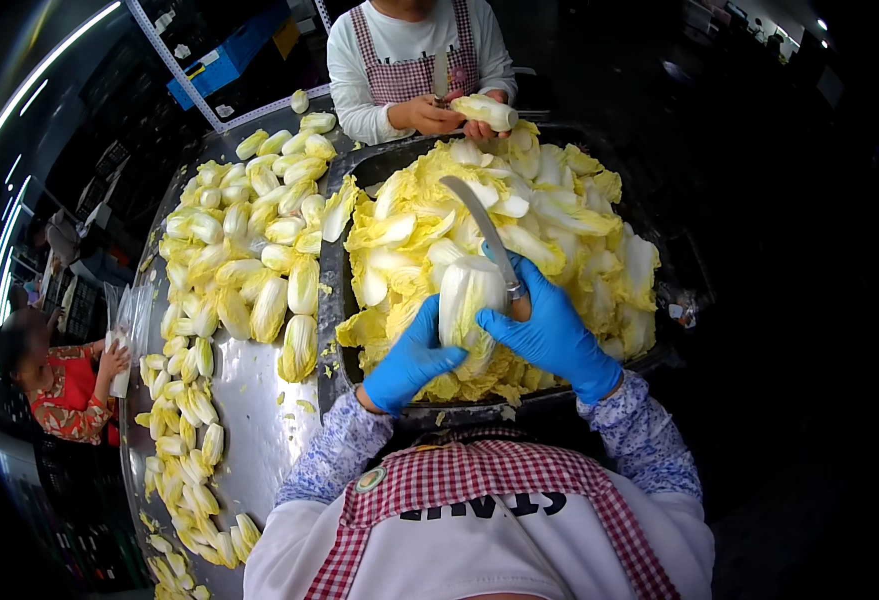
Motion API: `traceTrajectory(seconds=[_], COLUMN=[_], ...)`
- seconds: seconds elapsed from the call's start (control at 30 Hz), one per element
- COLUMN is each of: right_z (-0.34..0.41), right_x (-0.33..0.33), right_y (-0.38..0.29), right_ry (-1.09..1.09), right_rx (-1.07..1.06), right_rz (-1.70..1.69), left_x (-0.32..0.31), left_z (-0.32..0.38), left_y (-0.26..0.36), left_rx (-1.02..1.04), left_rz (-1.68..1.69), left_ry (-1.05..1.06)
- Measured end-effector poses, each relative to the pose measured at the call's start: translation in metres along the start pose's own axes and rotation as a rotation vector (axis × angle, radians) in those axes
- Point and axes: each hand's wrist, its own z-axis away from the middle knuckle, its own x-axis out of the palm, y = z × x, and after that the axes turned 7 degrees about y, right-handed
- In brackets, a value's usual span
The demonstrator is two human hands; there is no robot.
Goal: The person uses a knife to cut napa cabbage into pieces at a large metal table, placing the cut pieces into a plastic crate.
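Note:
Between my two blue-gloved hands is a napa cabbage (469, 304), its pale cut base facing away from me. My left hand (411, 367) grips the cabbage's left side. My right hand (548, 330) steadies its right side and also holds a curved knife (482, 214) by the wooden handle, the blade pointing up and to the left. Directly below is a heap of loose yellow-white cabbage leaves (582, 214) in a black tub (345, 292). The cabbage hides part of the heap and some of my fingertips.
Left of the tub, many trimmed napa cabbages (267, 225) lie on a metal table (259, 397). Across the tub a co-worker (420, 75) holds a cabbage (484, 111) and an upright knife (440, 73). Another person (71, 390) handles a clear plastic bag (128, 322) at the table's left edge.

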Motion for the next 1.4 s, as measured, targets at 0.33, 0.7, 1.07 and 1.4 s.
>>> traceTrajectory(seconds=[0.33, 0.7, 1.07, 1.4], right_z=[-0.009, -0.021, -0.047, -0.035], right_x=[0.006, 0.035, -0.007, 0.014], right_y=[-0.008, 0.017, 0.059, -0.017], right_ry=[-0.040, 0.274, 0.422, -0.052], right_rx=[-0.038, 0.010, -0.012, 0.005], right_rz=[-0.021, -0.138, 0.213, 0.041], left_x=[-0.003, -0.008, -0.033, -0.023], left_z=[0.014, -0.008, -0.019, -0.013], left_y=[0.001, 0.002, 0.017, 0.031], left_rx=[0.076, 0.175, 0.126, 0.148], left_rz=[0.036, -0.174, 0.540, -0.075], left_ry=[0.135, 0.342, 0.310, 0.143])
